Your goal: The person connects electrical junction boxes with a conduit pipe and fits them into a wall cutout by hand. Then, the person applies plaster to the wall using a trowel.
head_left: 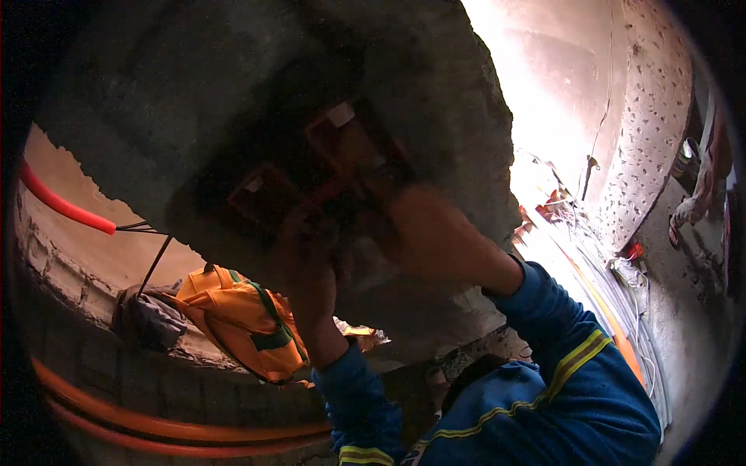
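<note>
Set in the dark, rough grey wall (pixel 233 93) are two red-edged boxes, much like electrical back boxes: an upper one (pixel 330 136) with a pale patch at its corner, and a lower left one (pixel 260 198). Both my hands are raised against them, deep in shadow. Just below the boxes, my left hand (pixel 307 252) has its fingers curled together; whatever they pinch is lost in the dark. My right hand (pixel 427 225) reaches in from the right, smeared by motion, with its fingertips at the lower edge of the upper box. Blue sleeves with yellow stripes cover my forearms.
An orange bag (pixel 241 322) with green trim hangs at the lower left beside a dark cloth (pixel 151 318). Red corrugated conduit (pixel 66 202) with dark wires ends at the left. Orange pipes (pixel 171 431) curve along the bottom. Pale conduits (pixel 614 311) run down the right side.
</note>
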`<state>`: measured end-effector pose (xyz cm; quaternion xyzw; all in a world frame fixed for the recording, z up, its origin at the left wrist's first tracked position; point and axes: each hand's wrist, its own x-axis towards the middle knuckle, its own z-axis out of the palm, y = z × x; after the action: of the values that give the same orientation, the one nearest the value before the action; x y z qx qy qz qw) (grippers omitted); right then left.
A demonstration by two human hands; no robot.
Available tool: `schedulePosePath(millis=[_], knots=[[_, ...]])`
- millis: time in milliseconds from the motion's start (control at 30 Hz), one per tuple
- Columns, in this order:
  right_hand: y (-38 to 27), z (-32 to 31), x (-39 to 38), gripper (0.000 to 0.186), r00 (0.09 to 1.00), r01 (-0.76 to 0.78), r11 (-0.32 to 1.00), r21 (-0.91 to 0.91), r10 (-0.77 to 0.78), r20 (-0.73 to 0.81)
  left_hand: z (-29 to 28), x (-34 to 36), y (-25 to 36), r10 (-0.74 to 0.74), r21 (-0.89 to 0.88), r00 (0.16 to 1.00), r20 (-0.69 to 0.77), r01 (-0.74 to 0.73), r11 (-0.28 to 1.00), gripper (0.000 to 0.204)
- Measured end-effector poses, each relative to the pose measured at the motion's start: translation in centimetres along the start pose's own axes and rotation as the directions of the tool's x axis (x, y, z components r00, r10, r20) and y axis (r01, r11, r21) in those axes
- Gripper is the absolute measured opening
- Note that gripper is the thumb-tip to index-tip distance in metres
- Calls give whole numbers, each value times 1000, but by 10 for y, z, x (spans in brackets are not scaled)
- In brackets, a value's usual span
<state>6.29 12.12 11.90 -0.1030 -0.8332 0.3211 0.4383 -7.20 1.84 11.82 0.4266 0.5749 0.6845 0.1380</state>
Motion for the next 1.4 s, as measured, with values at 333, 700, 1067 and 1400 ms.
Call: schedulePosePath(millis=[333,700,1067,1400], knots=[[0,-16,1,30,970,-186,932,312,124,210,-3,4,-6,-38,-85,989,140,50,995,30],[-7,-11,13,31,874,375,656,-655,-486,14,4,8,-10,-53,-199,991,122,77,977,30],[-7,-8,39,23,940,328,461,-825,-246,237,8,-7,22,42,-16,992,122,-40,999,28],[-8,-38,52,33,705,673,208,-709,-471,530,8,-2,-3,406,268,913,39,-401,876,38]])
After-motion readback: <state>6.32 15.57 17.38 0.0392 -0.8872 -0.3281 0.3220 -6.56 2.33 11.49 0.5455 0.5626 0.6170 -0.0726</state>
